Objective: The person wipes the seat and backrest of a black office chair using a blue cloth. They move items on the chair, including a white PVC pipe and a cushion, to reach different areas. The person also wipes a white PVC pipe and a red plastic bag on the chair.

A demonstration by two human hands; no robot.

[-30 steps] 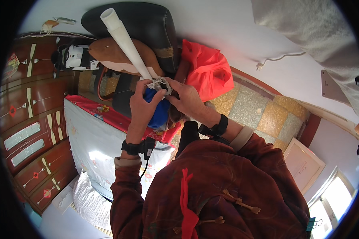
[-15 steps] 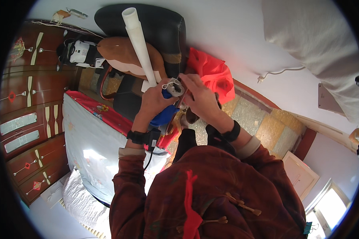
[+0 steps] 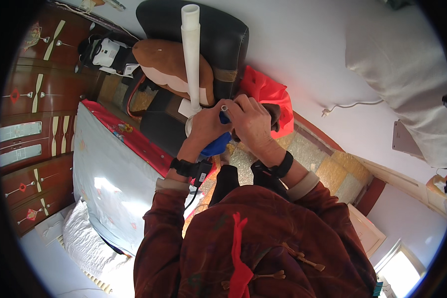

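My left hand (image 3: 207, 125) and my right hand (image 3: 252, 120) are close together in front of me, both with fingers curled. Between their fingertips shows a small silvery piece with a round end (image 3: 224, 108); most of it is hidden by the fingers. Under my left hand hangs something blue (image 3: 217, 145), its shape partly covered. A long white tube (image 3: 191, 54) rises just beyond my left hand, its lower end near the knuckles; whether that hand touches it I cannot tell. Beside my right hand is a dark brown object (image 3: 272, 113), partly hidden.
Ahead stands a black padded chair (image 3: 228, 44) with a brown and pink cushion (image 3: 159, 64). A red bag (image 3: 263, 87) lies to its right. At left is a bed with a pale cover (image 3: 104, 154), before dark red cabinets (image 3: 25, 104). A white plug (image 3: 326, 112) hangs by the wall.
The greyish-white rounded piece with a string between my hands is no longer visible there; a silvery round end shows instead. My right fingers have curled in, and the white tube looks more upright.
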